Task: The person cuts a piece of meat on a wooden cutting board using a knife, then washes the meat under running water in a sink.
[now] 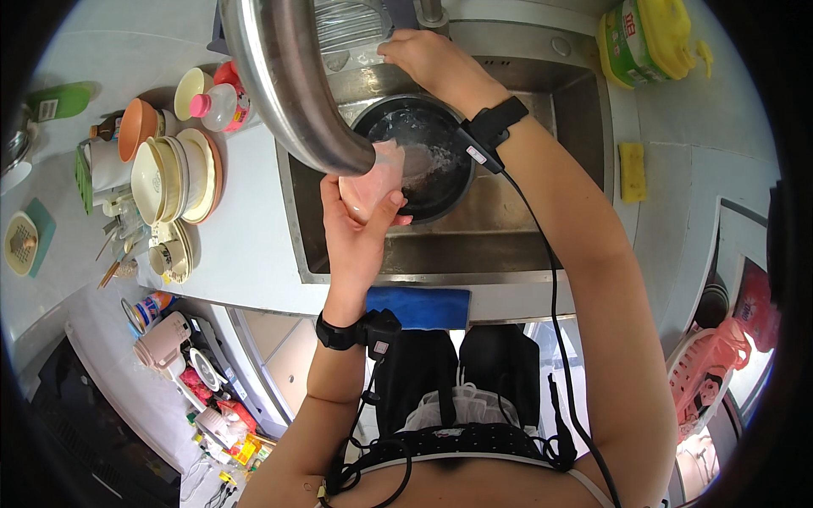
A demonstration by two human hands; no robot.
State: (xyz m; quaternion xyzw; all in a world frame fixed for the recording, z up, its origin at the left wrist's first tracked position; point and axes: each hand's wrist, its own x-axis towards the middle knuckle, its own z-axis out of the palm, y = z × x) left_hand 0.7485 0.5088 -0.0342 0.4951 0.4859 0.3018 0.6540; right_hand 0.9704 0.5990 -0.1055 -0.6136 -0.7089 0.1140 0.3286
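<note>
My left hand [359,238] grips a pale pink piece of raw meat [375,181], perhaps chicken breast, under the curved metal faucet spout [286,95]. Beside and partly beneath the meat is a round dark basin [438,190] with water in it, standing in the stainless steel sink [521,254]. At the sink's back rim, my right hand [422,60] reaches toward the faucet base [433,14]. Its fingertips are close to a clear plastic-like surface; whether they hold anything is unclear. Both wrists wear black straps with cables.
Stacked bowls and plates [149,181], a pink-capped bottle [222,108] and an orange bowl [136,130] stand on the left counter. A yellow sponge [632,171] and a green-and-yellow detergent jug [641,44] are at the right. A blue cloth [419,308] lies on the front edge.
</note>
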